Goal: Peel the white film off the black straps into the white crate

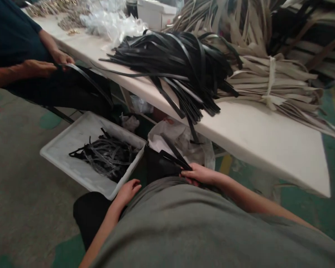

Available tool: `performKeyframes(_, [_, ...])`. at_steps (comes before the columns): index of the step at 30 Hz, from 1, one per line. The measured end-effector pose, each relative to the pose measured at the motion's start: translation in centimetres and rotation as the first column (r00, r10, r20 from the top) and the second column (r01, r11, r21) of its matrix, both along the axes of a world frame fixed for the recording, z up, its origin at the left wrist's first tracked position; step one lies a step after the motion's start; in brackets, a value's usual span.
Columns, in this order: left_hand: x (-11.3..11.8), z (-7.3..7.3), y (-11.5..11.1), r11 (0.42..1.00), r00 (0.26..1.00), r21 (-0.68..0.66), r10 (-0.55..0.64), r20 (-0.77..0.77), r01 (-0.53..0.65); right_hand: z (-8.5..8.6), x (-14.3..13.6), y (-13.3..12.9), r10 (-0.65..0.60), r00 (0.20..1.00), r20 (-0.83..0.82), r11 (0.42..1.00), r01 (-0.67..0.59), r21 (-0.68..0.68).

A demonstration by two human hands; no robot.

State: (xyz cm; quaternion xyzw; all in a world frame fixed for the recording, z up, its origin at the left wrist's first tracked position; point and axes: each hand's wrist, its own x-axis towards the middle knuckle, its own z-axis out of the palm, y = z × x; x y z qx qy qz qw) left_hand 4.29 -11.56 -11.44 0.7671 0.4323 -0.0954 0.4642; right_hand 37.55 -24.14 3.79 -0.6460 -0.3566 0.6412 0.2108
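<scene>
My right hand is closed around the end of a black strap, close to my waist. The strap looks doubled, and its far part reaches over a round, white-lined bin. My left hand holds nothing; its fingers are loosely bent and apart, beside the near corner of a white plastic tray. Inside that tray lies a tangle of dark strips. A large heap of black straps rests on the white table above the bin, some ends hanging past the edge.
Across the white table lie a tied bundle of beige straps, clear plastic bags and a white box. At the left, a co-worker's hands hold a dark strap. The table edge runs diagonally above my right arm.
</scene>
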Motion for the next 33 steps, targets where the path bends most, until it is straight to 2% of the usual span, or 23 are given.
performKeyframes(4, [-0.5, 0.2, -0.3, 0.999, 0.992, -0.005, -0.052, -0.112, 0.051, -4.7, 1.1, 2.5, -0.193, 0.937, 0.29, 0.98, 0.168, 0.111])
performKeyframes(8, [-0.8, 0.2, -0.4, 0.996, 0.981, -0.002, -0.089, -0.173, 0.09, -7.9, 3.9, 5.8, -0.272, 0.854, 0.444, 0.962, 0.238, 0.132])
performKeyframes(12, [-0.5, 0.3, -0.4, 0.995, 0.977, 0.004, -0.099, -0.187, 0.102, -10.5, 6.1, 8.5, -0.257, 0.785, 0.563, 0.965, 0.238, 0.108])
performKeyframes(17, [-0.4, 0.2, -0.3, 0.993, 0.974, -0.01, -0.116, -0.192, 0.116, -13.3, 6.8, 10.1, -0.155, 0.78, 0.607, 0.987, 0.149, 0.061])
performKeyframes(20, [-0.5, 0.1, -0.4, 0.992, 0.972, -0.018, -0.127, -0.197, 0.126, -14.4, 6.8, 10.3, -0.114, 0.766, 0.633, 0.993, 0.116, 0.038])
performKeyframes(23, [-0.7, 0.1, -0.3, 0.993, 0.978, -0.017, -0.115, -0.176, 0.114, -14.3, 6.5, 9.7, -0.146, 0.717, 0.682, 0.988, 0.135, 0.069])
performKeyframes(26, [-0.8, 0.2, -0.2, 0.998, 0.989, 0.003, -0.069, -0.129, 0.07, -12.9, 5.6, 8.2, -0.215, 0.679, 0.702, 0.977, 0.148, 0.155])
performKeyframes(30, [0.1, 0.9, 0.3, 0.998, 1.0, 0.065, 0.026, -0.017, -0.025, -10.1, 3.8, 5.4, -0.262, 0.709, 0.654, 0.957, 0.104, 0.271])
performKeyframes(33, [1.8, 2.5, 0.7, 0.992, 0.993, 0.103, 0.056, 0.104, -0.066, -7.9, 2.3, 4.1, -0.309, 0.768, 0.561, 0.918, 0.087, 0.386])
